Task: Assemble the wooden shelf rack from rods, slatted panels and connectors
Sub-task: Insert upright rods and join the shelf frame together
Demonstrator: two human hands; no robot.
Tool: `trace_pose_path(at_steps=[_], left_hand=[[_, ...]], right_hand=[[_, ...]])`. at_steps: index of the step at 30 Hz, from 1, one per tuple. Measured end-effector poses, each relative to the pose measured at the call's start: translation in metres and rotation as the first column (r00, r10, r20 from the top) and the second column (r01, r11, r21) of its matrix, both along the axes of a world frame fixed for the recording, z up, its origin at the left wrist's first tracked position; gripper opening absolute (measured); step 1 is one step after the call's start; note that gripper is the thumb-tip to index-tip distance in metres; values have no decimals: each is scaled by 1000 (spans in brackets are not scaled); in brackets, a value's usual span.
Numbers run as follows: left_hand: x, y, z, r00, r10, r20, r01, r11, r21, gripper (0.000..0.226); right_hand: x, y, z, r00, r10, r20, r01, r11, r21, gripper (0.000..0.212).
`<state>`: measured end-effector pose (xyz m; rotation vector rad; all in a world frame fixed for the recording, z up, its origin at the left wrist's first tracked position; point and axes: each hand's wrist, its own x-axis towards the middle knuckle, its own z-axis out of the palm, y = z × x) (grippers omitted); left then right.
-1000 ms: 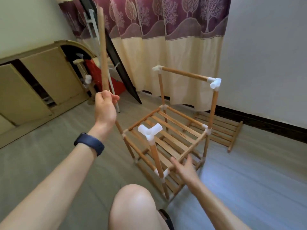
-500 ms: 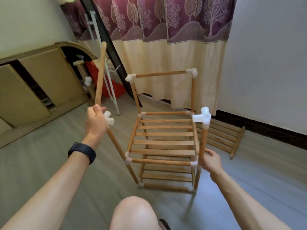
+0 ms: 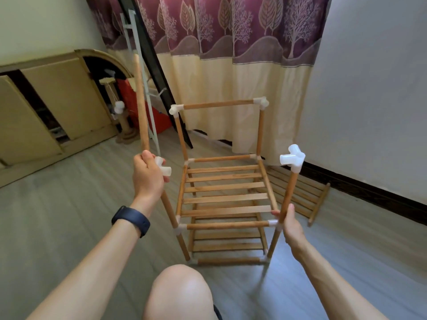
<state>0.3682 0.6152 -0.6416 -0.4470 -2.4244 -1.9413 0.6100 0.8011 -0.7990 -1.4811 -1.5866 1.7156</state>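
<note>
Rack [image 3: 221,199] stands mid-floor: two slatted shelves in, back top rail fitted, front top open. Spare slatted panel [image 3: 309,199] lies at floor's far right edge, by wall. Left hand [image 3: 147,179] has fingers wrapped round lower end of loose rod [image 3: 140,105]. Rod is upright at front-left connector [image 3: 164,169]; I cannot tell if seated. Right hand [image 3: 291,224] pinches front-right post [image 3: 289,192] above shelf joint. Risks, my read: long rod levers connector askew, push-fit joints pop, light frame tips, front-right connector [image 3: 292,158] sockets miss rod.
</note>
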Motion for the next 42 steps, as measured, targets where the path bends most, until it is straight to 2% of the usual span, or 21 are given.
trace_pose_path(at_steps=[3,4,6,8,11,14,16,18,21,22,24,26,28,29,32,34,37,42], left_hand=[[-13,-6,7,996,-71,-48,63,988,-141,30],[-16,-9,12,990,-98,-99,79,979,-187,29],[-20,-13,28,959,-173,-226,110,957,-267,30],[-19,-13,48,891,-303,-338,167,911,-377,31],[-11,-5,72,731,-507,-456,181,789,-587,26],[1,7,85,579,-623,-526,118,702,-702,22],[7,13,89,513,-663,-545,167,700,-694,21],[10,14,90,479,-683,-552,229,704,-673,22],[8,7,79,427,-713,-557,193,673,-714,25],[5,3,74,434,-718,-544,185,662,-726,27],[-3,-5,62,516,-670,-534,207,702,-682,30],[-12,-12,55,694,-516,-502,243,824,-511,29],[-21,-17,48,871,-367,-325,264,910,-319,28],[-26,-18,43,910,-352,-219,286,916,-282,28],[-27,-16,26,904,-421,75,427,879,-210,29],[-22,-12,17,911,-380,162,396,914,-87,29],[-19,-7,12,949,-283,141,285,958,2,29],[-15,-7,10,961,-261,88,261,965,14,29]], right_hand=[[5,13,26,997,-79,16,78,995,67,57],[5,17,40,987,-155,31,149,978,148,58],[2,26,75,954,-299,-20,286,887,364,57],[-3,29,113,938,-325,-122,330,726,603,58],[-14,22,170,965,-217,-150,223,370,902,62],[-29,10,202,990,-106,92,-91,15,996,71],[-39,7,209,939,-92,331,-341,-118,933,76],[-46,7,207,869,-80,488,-495,-134,859,74],[-51,6,196,849,2,529,-523,-136,841,56],[-53,4,191,854,44,518,-510,-127,851,54],[-57,0,181,871,56,488,-478,-132,868,50],[-61,-4,180,896,7,443,-436,-172,884,41],[-65,-9,185,924,-32,380,-378,-218,900,34],[-67,-13,187,935,-32,354,-351,-236,906,33],[-69,-23,188,926,3,377,-365,-251,897,35],[-68,-31,182,889,5,458,-446,-224,867,41],[-66,-35,176,865,4,502,-492,-183,851,48],[-62,-41,175,894,10,449,-443,-143,885,46]])
